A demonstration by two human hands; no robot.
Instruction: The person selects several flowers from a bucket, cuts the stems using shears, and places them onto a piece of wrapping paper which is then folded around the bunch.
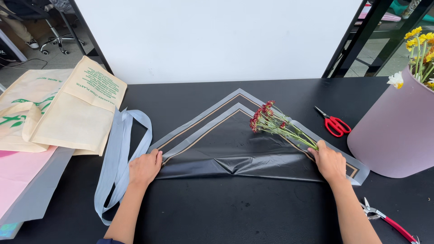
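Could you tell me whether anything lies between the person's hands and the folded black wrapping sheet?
Nothing visible does. The left hand presses flat on the left corner of the black wrapping sheet, and the right hand rests on its right corner, at the stem ends of the red flowers lying on the sheet.

Two bare forearms, no rings, watch or gloves. Left hand (145, 167) & right hand (329, 161): short plain nails. Dark navy sleeve edge at left elbow, btm frame edge, below the black wrapping sheet (235, 149).
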